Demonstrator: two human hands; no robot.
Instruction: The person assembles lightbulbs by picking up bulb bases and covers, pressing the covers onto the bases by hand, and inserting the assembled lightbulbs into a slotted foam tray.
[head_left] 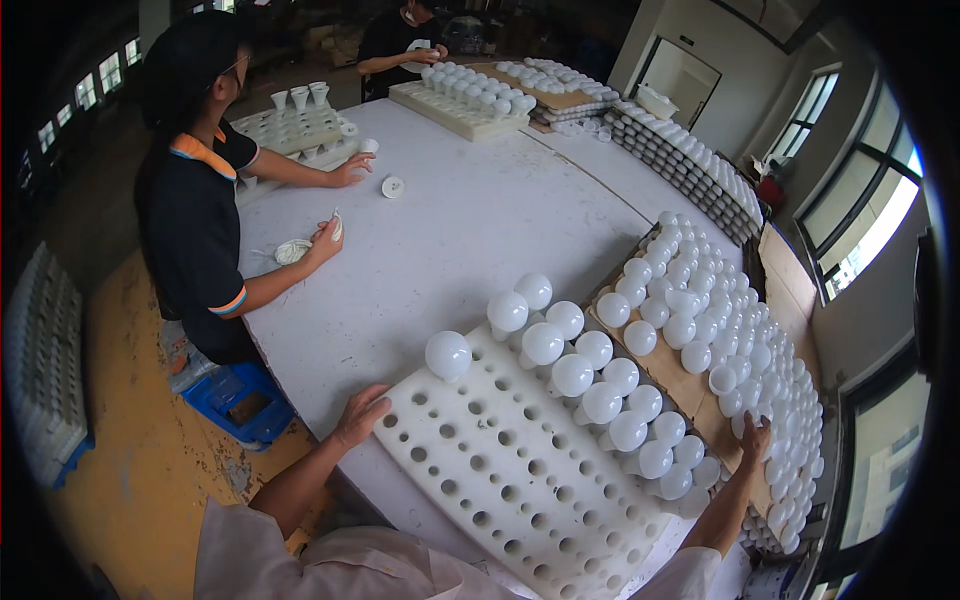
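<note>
My left hand (361, 416) is closed over the near-left corner of a thick white foam tray (440, 425) pierced with rows of round holes. Most of its holes on the near side hold nothing. Round white light bulb covers (573, 375) stand in rows along its far right side, and a single bulb cover (448, 355) sits at its far left corner. Off to the right, my right hand (757, 440) reaches into a dense layer of similar bulb covers (715, 320) on cardboard. Its fingers curl around one cover there, partly hidden by the hand.
Across the table (430, 240), a person in a dark shirt (200, 210) handles small white parts beside a holed tray with white cones (299, 98). Another person (400, 50) works behind a filled tray (470, 100). Stacked bulb covers (685, 165) line the far right; a blue crate (240, 405) stands below the left edge.
</note>
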